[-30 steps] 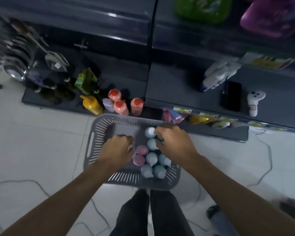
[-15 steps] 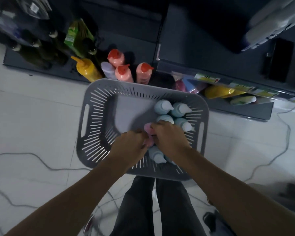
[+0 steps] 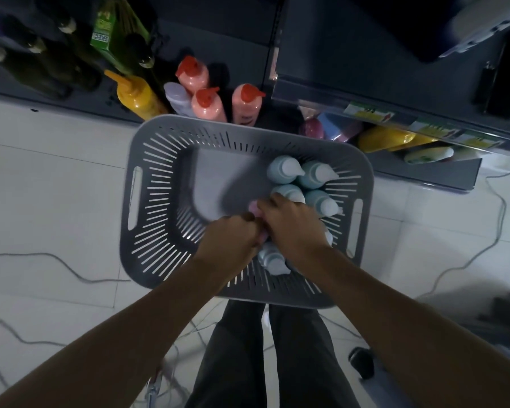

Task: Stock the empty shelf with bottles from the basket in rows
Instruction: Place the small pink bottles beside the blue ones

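A grey slotted basket (image 3: 159,184) stands on the white floor before a dark shelf unit. Several pale blue bottles (image 3: 286,169) stand upright in its right half, and its left half is bare. Both hands are down inside the basket. My left hand (image 3: 230,240) is curled around a pink bottle (image 3: 262,235), mostly hidden under the fingers. My right hand (image 3: 292,225) closes over another pink bottle (image 3: 253,206), whose top peeks out at the fingertips. One more pale blue bottle (image 3: 273,259) shows between my wrists.
On the lowest shelf (image 3: 71,98) behind the basket stand pink bottles with red caps (image 3: 208,106), a yellow squeeze bottle (image 3: 137,97), a white bottle (image 3: 177,98) and dark glass bottles (image 3: 42,63). Packets (image 3: 386,138) lie under the right-hand shelf. Cables (image 3: 56,260) trail across the floor. My legs (image 3: 265,348) are below.
My head has tilted down and closer, so the basket looks larger. Both hands moved back from the far bottles to the pink ones in the middle and closed on them.
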